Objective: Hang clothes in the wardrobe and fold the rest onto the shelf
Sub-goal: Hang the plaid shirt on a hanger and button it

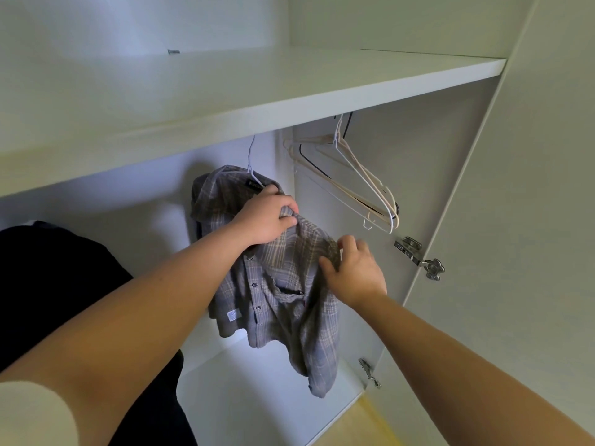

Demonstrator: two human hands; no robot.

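Two hands settle a grey plaid shirt on a white wire hanger that hangs beneath the wardrobe shelf. The left hand grips the cloth by the collar, and the right hand, close by but not touching it, curls its fingers over the far shoulder. Hanging appears to be the step in hand, and the next move likely calls for squaring that shoulder over the hanger's arm; the shelf hides the rail, bunched cloth covers most of the hanger, empty hangers crowd the right, and a dark garment is cut off at left.
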